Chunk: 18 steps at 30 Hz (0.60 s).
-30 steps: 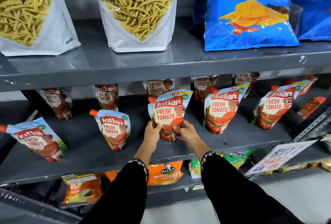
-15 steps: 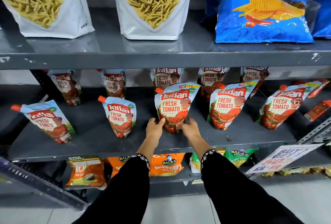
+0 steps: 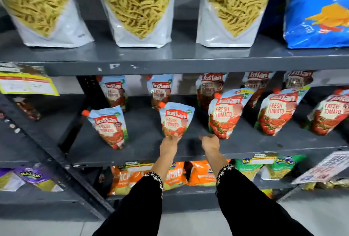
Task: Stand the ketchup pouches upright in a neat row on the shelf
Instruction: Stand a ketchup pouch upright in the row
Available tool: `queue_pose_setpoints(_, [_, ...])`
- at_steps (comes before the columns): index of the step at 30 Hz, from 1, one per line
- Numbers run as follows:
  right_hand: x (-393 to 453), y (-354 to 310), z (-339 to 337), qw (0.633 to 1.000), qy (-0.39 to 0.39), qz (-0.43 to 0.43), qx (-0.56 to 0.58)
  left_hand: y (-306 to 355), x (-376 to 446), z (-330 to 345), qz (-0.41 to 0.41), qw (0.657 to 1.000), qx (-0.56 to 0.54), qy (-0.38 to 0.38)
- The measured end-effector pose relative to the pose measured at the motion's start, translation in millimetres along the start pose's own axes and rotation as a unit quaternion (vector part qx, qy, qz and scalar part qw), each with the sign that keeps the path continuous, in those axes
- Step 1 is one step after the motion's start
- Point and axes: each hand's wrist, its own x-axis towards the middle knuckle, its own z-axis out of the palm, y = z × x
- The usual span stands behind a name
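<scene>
Hands first, from the head camera: the left hand [image 3: 169, 142] reaches onto the middle shelf [image 3: 143, 147] and its fingers close around the bottom edge of a ketchup pouch [image 3: 176, 119], which stands upright near the shelf's front with its orange cap at the top left. The right hand [image 3: 209, 141] hovers just beside it over the shelf, fingers loosely curled and holding nothing, its fingertips close to the base of the next pouch to the right [image 3: 225, 115] though contact cannot be told. Both arms wear black sleeves [image 3: 245, 198] with white trim at the cuffs. Further pouches stand in the front row: one to the left [image 3: 109, 127], tilted and well apart from the held one, and two more to the right [image 3: 277, 111], one of them cut by the frame edge [image 3: 328, 113]. A back row of the same pouches [image 3: 114, 90] lines the rear of the shelf, partly in shadow and blurred. The upper shelf carries three clear-fronted white bags of yellow snack sticks [image 3: 137, 9] and a blue crisp bag [image 3: 319, 9]. Below, orange snack packets [image 3: 198, 174] and green ones [image 3: 283, 167] fill the lower shelf. Bare grey shelf lies open between the left pouch and the held one, and along the front edge
</scene>
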Motion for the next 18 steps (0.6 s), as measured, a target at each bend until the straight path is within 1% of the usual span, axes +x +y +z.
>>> queue_pose_setpoints(3, [-21, -5, 35, 0.999, -0.052, 0.003, 0.016, -8, 11, -41, -0.015, 1.0, 0.008, 0.006])
queue_pose_setpoints(5, [-28, -10, 45, 0.997, -0.068, -0.011, 0.029, -6, 14, -53, -0.02, 1.0, -0.02, -0.007])
queue_pose_setpoints(7, [-31, -14, 56, 0.996, -0.08, -0.019, 0.04, -1, 18, -62, -0.009, 0.998, -0.057, -0.025])
queue_pose_setpoints(10, [-28, -17, 65, 0.993, -0.104, -0.032, 0.055, 4, 26, -66, 0.023, 0.995, -0.089, -0.042])
queue_pose_setpoints(13, [-24, -20, 69, 0.991, -0.12, -0.045, 0.04, 11, 33, -64, 0.038, 0.993, -0.097, -0.058])
queue_pose_setpoints(18, [-13, -24, 74, 0.989, -0.136, -0.052, 0.03, 16, 44, -56, 0.063, 0.993, -0.075, -0.065])
